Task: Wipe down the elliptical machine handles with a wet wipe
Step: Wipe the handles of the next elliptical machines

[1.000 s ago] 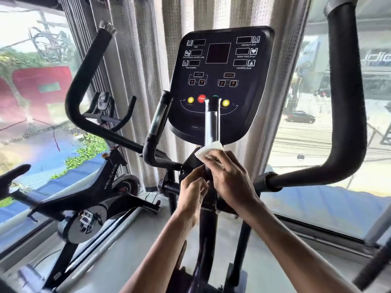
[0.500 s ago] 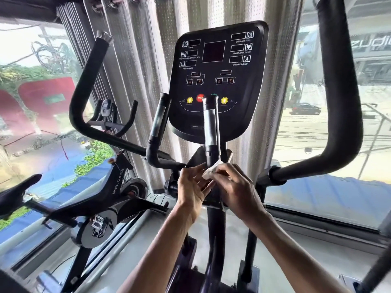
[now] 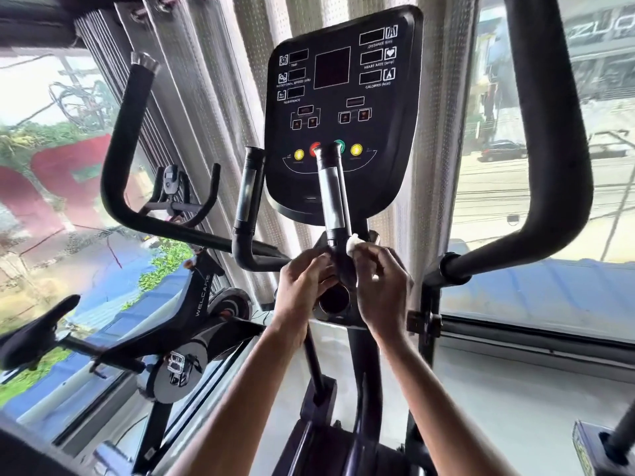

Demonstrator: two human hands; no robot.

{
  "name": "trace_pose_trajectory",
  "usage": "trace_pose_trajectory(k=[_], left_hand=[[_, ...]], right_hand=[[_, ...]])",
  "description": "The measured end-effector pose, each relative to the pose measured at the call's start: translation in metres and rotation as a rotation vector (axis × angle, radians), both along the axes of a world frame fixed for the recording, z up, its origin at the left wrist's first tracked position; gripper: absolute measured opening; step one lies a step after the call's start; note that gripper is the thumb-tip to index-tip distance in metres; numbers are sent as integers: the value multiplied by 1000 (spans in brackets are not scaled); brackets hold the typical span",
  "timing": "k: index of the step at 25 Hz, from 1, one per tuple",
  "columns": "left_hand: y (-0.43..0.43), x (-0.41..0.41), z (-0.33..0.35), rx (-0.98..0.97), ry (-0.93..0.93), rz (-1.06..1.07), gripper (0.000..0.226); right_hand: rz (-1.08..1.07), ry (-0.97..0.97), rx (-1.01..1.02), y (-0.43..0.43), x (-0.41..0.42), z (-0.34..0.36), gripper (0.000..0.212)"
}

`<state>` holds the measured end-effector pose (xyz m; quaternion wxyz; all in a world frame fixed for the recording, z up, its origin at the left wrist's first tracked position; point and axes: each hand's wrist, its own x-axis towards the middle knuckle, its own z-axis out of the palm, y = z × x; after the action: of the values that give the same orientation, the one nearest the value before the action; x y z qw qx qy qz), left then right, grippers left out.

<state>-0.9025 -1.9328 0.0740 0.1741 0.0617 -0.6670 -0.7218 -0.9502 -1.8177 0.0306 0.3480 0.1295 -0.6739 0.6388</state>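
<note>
My right hand [image 3: 381, 286] pinches the wipe [image 3: 354, 243] against the inner handle [image 3: 333, 197] base; my left hand [image 3: 302, 290] grips it opposite. Next, I judge, wipe the long outer handles [image 3: 556, 132].

Right hand [image 3: 381, 286], wet wipe [image 3: 354, 243] against inner handle [image 3: 334, 199]

WELCARE on the exercise bike frame [image 3: 202, 297]; DISTANCE, HEART RATE, CALORIES, RESISTANCE on the console [image 3: 385, 132]
</note>
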Motion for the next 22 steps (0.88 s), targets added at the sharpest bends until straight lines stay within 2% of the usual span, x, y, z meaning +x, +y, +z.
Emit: trace_pose_trajectory(k=[3, 7, 13, 16, 18, 22], left_hand=[[3, -1, -4, -112, 25, 46, 16], [10, -7, -16, -258, 28, 161, 23], [18, -2, -24, -293, 58, 182, 22], [21, -3, -28, -300, 64, 205, 26], [23, -3, -27, -327, 57, 227, 26], [21, -5, -22, -372, 55, 244, 25]], right_hand=[[11, -47, 131, 15, -8, -30, 12], [72, -116, 59, 14, -6, -38, 12], [23, -145, 168, 20, -22, -43, 16], [39, -124, 97, 10, -6, -31, 16], [11, -176, 25, 9, -1, -24, 15], [114, -235, -156, 0, -11, 21, 14]])
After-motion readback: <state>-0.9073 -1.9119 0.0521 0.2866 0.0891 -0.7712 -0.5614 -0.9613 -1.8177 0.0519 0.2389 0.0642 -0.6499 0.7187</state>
